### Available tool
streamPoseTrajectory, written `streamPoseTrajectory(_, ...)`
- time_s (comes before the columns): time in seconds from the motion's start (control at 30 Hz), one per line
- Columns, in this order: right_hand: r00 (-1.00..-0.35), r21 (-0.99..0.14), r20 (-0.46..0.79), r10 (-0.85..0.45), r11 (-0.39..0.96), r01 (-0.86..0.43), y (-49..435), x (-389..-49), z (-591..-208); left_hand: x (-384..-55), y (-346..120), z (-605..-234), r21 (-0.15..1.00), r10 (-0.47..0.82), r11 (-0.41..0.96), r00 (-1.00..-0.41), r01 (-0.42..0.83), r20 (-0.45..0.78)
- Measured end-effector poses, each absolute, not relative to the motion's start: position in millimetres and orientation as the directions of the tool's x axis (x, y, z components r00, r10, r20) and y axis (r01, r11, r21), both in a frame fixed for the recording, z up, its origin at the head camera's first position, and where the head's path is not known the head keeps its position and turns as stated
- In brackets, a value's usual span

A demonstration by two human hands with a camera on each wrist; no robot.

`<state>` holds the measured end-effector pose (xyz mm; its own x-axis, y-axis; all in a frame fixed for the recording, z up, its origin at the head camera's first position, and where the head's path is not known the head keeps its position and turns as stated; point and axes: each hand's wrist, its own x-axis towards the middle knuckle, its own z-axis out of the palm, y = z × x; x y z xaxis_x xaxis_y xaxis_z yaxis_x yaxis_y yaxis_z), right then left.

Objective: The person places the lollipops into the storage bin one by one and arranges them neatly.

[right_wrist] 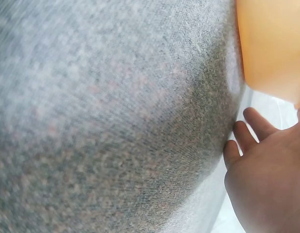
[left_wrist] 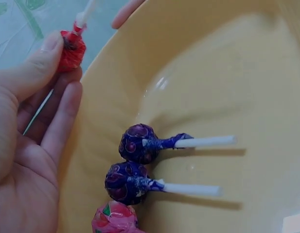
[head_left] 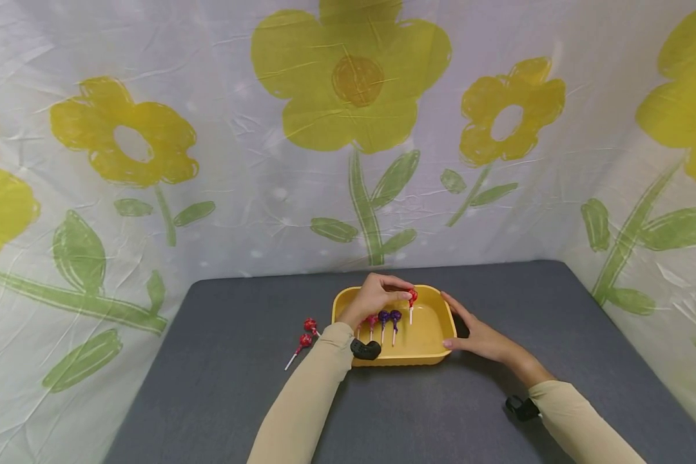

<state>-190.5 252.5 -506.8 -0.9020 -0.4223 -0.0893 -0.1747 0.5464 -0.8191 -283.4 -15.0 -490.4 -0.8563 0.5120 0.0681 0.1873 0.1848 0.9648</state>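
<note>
1. One yellow tray [head_left: 422, 332] sits on the one dark table [head_left: 417, 412], towards its far side.
2. One red lollipop [head_left: 413, 295] is up in the left hand [head_left: 374, 299], over the tray on the 1 o'clock side of its middle; its white stick points to 6 o'clock.
3. The left hand's grip is nearly closed, thumb and fingertips pinching that candy's wrapped head.
4. The right hand [head_left: 483, 340] is at the tray's 3 o'clock side, its grip spread wide, thumb and a finger touching the rim; it has hold of no lollipop.
5. Inside the tray, two purple lollipops [head_left: 396, 316] lie side by side, sticks towards 6 o'clock.
6. One pink lollipop [head_left: 372, 319] lies just beside them, at 9 o'clock. The left arm covers that end, so I cannot tell the full count there.
7. Two loose red lollipops [head_left: 305, 341] lie on the table outside the tray, around 9 o'clock; the nearer one's stick points to 7 o'clock.
8. Behind, five yellow flowers [head_left: 357, 80] show on the backdrop [head_left: 255, 193], two cut off by the edges.
</note>
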Motion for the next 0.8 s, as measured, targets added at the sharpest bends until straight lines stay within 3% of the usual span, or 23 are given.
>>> streamPoseTrajectory(0.4,-0.904,-0.818,-0.090,-0.417,0.549,-0.172,251.5,-191.2,-508.3,-282.1,-17.5,-497.0,0.945,0.525,0.275,-0.851,0.178,0.007)
streamPoseTrajectory(0.8,-0.905,-0.821,-0.095,-0.415,0.546,-0.164,251.6,-191.1,-507.5,-280.7,-17.0,-498.7,0.943,0.547,0.276,-0.837,0.187,0.006)
